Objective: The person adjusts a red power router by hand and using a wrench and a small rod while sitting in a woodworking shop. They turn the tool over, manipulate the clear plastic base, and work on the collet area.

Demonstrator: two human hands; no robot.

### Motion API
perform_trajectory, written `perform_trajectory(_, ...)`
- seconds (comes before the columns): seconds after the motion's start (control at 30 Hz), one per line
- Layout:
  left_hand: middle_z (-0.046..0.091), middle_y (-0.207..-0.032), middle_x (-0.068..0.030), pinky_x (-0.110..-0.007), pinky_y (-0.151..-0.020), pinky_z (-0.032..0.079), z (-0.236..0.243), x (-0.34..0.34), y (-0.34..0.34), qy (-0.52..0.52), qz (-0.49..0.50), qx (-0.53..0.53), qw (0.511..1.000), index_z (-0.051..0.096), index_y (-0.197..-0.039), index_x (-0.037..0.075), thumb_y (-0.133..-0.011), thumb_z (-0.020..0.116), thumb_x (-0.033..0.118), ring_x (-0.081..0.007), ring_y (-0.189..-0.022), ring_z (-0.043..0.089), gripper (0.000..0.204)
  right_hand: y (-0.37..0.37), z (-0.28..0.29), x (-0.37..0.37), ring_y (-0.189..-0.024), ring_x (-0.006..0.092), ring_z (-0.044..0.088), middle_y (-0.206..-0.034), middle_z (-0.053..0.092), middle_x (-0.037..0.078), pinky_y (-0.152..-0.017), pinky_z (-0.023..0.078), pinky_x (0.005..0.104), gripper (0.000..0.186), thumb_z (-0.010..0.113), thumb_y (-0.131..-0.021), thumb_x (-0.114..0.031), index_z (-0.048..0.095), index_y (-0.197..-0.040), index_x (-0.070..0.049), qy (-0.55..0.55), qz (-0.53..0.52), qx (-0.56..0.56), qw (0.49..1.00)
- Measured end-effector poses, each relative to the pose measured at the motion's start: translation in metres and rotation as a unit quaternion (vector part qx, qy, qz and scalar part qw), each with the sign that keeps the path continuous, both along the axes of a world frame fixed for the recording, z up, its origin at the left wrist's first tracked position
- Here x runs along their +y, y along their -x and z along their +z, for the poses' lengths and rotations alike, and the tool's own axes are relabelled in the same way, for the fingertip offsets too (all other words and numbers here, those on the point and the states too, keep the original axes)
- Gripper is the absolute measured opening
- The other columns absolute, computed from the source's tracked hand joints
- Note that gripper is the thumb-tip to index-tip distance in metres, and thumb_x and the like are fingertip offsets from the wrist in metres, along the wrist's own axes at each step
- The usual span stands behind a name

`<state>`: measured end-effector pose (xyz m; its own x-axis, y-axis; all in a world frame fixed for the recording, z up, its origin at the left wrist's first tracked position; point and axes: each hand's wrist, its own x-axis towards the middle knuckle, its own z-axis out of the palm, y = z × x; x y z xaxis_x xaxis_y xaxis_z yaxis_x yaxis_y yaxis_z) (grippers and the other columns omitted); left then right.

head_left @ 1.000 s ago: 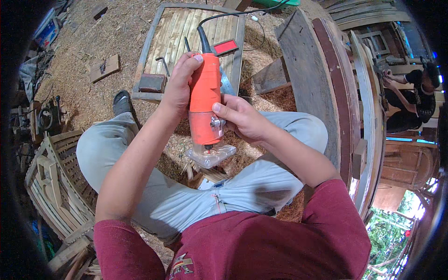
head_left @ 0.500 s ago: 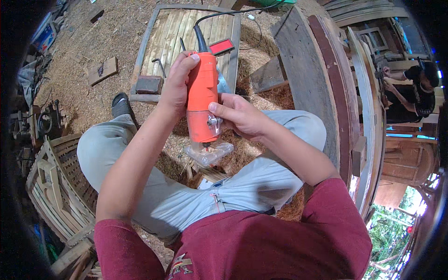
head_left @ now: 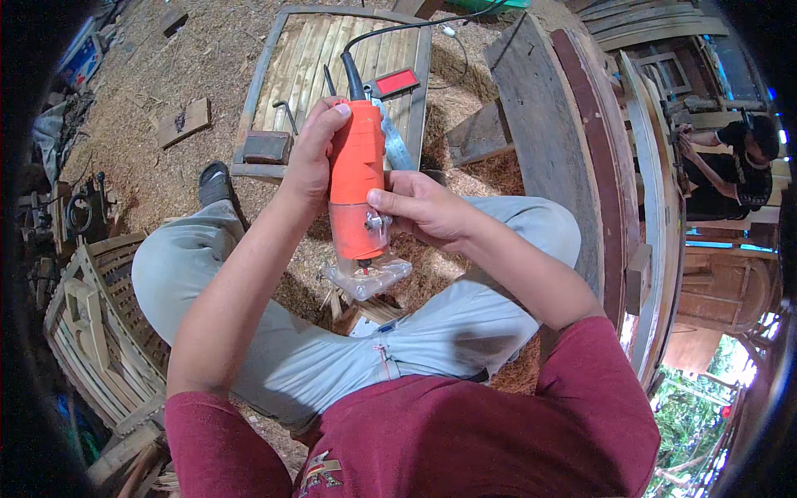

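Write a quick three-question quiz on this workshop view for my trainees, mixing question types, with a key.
1. True or false: the left hand holds the orange power tool closer to its cord than the right hand does.
2. Choose one. The tool's base is: A) black; B) transparent; C) green.
3. Fill the gap: the tool's cord is coloured ____.

Key: 1. True; 2. B; 3. black.

Beyond the trim router (head_left: 357, 158) lies a panel (head_left: 292, 62), a block (head_left: 266, 149) on its near-left corner, planks (head_left: 548, 137) to its right.
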<state>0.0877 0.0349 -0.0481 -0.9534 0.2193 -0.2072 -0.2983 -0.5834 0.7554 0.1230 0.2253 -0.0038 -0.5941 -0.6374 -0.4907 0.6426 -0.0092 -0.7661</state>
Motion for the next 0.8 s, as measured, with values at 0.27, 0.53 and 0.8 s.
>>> perform_trajectory(0.27,0.07,-0.108,-0.012,-0.037,-0.082,0.059,-0.005,0.0,0.0,0.015,0.007,0.01,1.0,0.06,-0.124,0.005,-0.094,0.063,0.054,-0.0221,-0.092,0.071,0.057,-0.002,-0.017,0.003,-0.101,0.0126,0.068,-0.116,0.069,0.004,-0.089,0.058,0.0339,0.047,0.071,-0.102,-0.034,0.058,-0.132,0.001,0.001,-0.007,-0.001,1.0)
perform_trajectory(0.53,0.072,-0.103,-0.0127,-0.037,-0.082,0.059,-0.022,-0.005,0.001,0.034,-0.005,-0.028,0.999,0.064,-0.119,0.003,-0.095,0.062,0.056,-0.0219,-0.089,0.071,0.059,-0.008,-0.015,-0.004,-0.101,0.013,0.071,-0.115,0.07,0.005,-0.087,0.061,0.0327,0.05,0.071,-0.102,-0.036,0.057,-0.132,0.0,0.013,-0.031,-0.051,0.998)
perform_trajectory(0.8,0.067,-0.1,-0.005,-0.032,-0.078,0.054,-0.005,-0.021,0.012,0.115,0.034,-0.055,0.991,0.061,-0.111,0.007,-0.1,0.063,0.051,-0.0132,-0.086,0.065,0.045,-0.003,-0.018,-0.006,-0.101,0.0146,0.072,-0.116,0.07,0.005,-0.086,0.062,0.0334,0.049,0.072,-0.101,-0.035,0.057,-0.133,-0.002,0.02,-0.047,-0.064,0.997)
